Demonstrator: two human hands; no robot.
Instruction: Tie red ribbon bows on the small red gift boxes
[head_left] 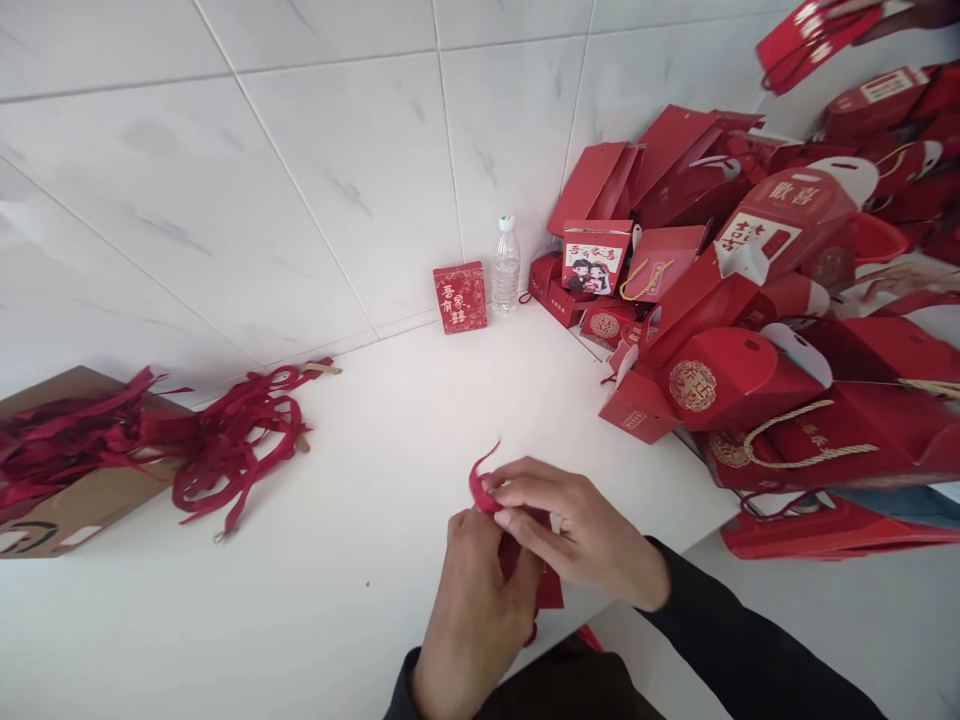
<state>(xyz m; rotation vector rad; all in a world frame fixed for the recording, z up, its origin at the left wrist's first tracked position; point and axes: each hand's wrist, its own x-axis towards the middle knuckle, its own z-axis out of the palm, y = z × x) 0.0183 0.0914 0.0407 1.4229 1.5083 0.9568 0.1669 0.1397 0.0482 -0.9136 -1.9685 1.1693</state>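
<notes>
Both my hands meet over the near edge of the white table [360, 560]. My left hand [472, 590] is closed around a small red box [551, 590] that is mostly hidden under the fingers. My right hand [577, 530] pinches a red ribbon [480, 485] at the top of that box; one loose end curls up to the left. Dark sleeves cover both wrists.
A tangle of red ribbons [225, 440] spills from a cardboard sheet [82, 500] at the left. A water bottle [506, 265] and a small red box [460, 297] stand against the tiled wall. A heap of red gift boxes and bags [750, 330] fills the right side.
</notes>
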